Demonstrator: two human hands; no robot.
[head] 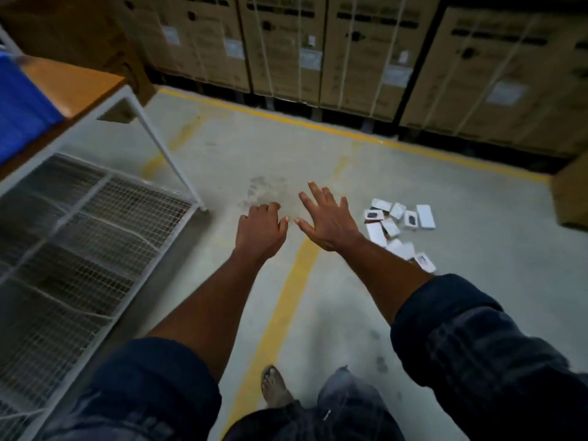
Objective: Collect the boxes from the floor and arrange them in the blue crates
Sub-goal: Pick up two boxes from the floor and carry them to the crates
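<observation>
Several small white boxes lie in a loose heap on the grey concrete floor, right of centre. Some show a dark picture on top. My right hand is stretched out over the floor with its fingers spread, just left of the heap and holding nothing. My left hand hangs beside it with fingers loosely curled and empty. Part of a blue crate sits on the wooden table top at the far left edge.
A white metal table frame with a wire-mesh lower shelf stands at the left. Tall strapped cardboard cartons line the back behind a yellow floor line. Another carton stands at right. My foot is below.
</observation>
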